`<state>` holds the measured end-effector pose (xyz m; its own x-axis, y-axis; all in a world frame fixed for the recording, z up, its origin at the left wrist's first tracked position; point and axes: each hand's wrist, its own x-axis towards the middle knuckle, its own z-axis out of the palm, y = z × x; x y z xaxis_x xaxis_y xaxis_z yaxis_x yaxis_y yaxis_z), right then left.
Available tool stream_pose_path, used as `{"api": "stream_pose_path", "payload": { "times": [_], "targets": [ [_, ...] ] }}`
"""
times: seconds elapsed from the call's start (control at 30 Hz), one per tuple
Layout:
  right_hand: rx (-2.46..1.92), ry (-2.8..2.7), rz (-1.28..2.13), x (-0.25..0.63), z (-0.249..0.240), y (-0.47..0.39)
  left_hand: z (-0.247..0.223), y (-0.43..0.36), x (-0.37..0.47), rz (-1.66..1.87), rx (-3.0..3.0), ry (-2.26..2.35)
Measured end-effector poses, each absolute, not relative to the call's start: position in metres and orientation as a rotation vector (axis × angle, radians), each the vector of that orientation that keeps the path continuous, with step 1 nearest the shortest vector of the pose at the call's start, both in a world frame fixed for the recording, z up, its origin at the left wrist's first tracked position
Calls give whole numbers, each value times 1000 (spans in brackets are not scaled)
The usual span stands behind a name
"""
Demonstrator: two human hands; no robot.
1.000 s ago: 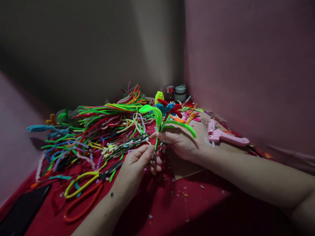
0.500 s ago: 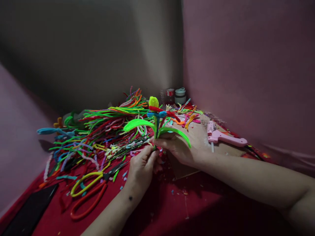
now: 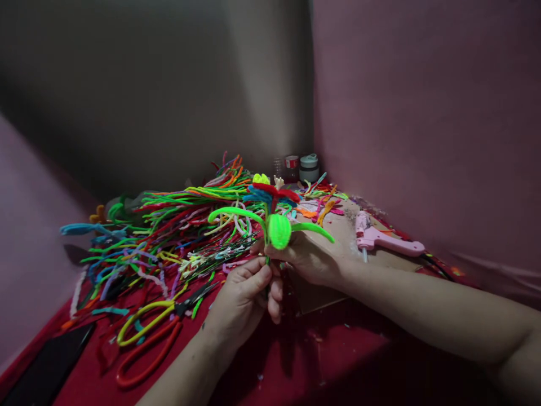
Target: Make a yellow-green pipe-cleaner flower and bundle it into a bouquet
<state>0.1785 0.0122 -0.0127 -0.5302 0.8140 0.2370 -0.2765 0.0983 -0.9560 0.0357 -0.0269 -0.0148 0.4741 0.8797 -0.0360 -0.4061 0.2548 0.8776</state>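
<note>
A pipe cleaner flower [image 3: 274, 195] stands upright between my two hands, with red and blue petals and a yellow tip. Long green leaves curve out to both sides, and a rounded green piece [image 3: 279, 231] faces me at the front. Below the leaves, my left hand [image 3: 251, 287] is closed around the lower stem. My right hand [image 3: 302, 256] pinches the stem slightly higher, from the right; its fingertips are partly hidden behind the green piece and the left hand.
Left lies a big heap of coloured pipe cleaners [image 3: 181, 214]. Scissors [image 3: 169, 316] with yellow and red handles and a black phone [image 3: 51, 363] rest on the red cloth [image 3: 304, 361]. A pink glue gun [image 3: 384, 239] sits right, on a board. Jars [image 3: 309, 168] stand behind.
The flower has turned, so a rounded green piece now shows in front and the red petals look spread. My left hand has shifted its grip on the stem, its fingers now more visible.
</note>
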Motion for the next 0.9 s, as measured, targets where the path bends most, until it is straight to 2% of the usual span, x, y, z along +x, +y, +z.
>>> {"api": "stream_pose_path", "payload": {
  "times": [0.1,0.3,0.43,0.63,0.77,0.9],
  "targets": [
    [-461,-1456,1589,179,-14,14,-18,-25,34,906,923,458],
    [-188,-1426,1824,179,-16,16,-23,-25,26,803,887,259],
    [-170,-1449,1867,181,-11,13,-22,-29,21,722,872,246],
    [-276,-1459,1776,182,-17,10,-7,-30,20,776,1085,535],
    [-323,-1376,1719,178,-18,11,4,-32,26,1031,1498,1005],
    [-479,-1280,1613,176,-12,9,-5,-33,27,1306,1903,1309]
  ]
}}
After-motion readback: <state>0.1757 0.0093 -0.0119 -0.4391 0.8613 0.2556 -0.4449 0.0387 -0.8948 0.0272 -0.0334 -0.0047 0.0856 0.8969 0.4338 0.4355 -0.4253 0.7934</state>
